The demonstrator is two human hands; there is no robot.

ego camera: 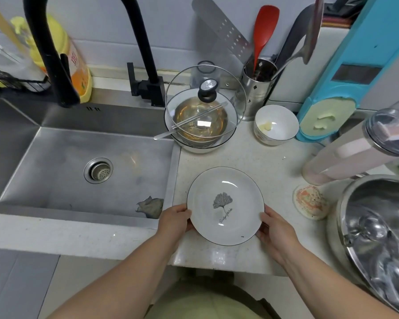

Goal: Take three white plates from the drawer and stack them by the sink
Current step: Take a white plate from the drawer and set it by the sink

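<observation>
Both hands, the left hand (pixel 176 219) and the right hand (pixel 277 229), hold the round white china plate with a grey leaf (pixel 225 206) between them by its rims, over the pale worktop (pixel 251 157); it looks hard, smooth, slippery and easy to break.

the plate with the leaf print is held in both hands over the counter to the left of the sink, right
Not quite. The head view shows the plate with the leaf print held by the left hand and the right hand, over the counter, but that counter is to the right of the sink, not the left.
</observation>
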